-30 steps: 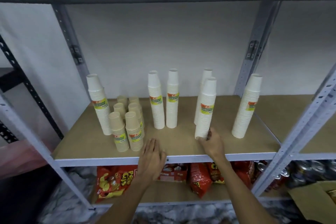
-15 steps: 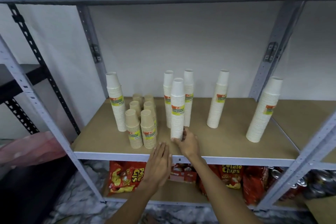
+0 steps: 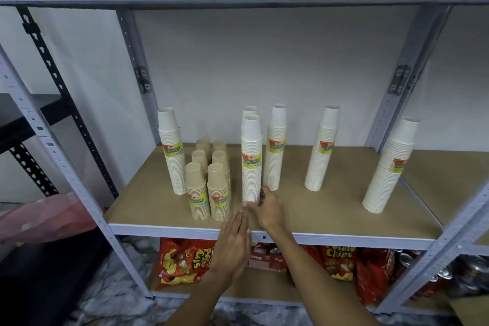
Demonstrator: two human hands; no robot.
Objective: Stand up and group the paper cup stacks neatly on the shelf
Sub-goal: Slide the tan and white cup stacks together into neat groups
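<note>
A tall white paper cup stack point(image 3: 251, 159) with a yellow label stands upright near the front of the brown fibreboard shelf point(image 3: 330, 209). The right hand point(image 3: 267, 210) pinches its base between thumb and fingers. The left hand point(image 3: 234, 238) lies flat, fingers straight and together, at the shelf's near edge. Six short brown paper cup stacks point(image 3: 207, 188) huddle just left. Other white stacks point(image 3: 321, 151) stand behind and well apart to the right. Red crisp bags point(image 3: 182, 262) lie on the level below.
</note>
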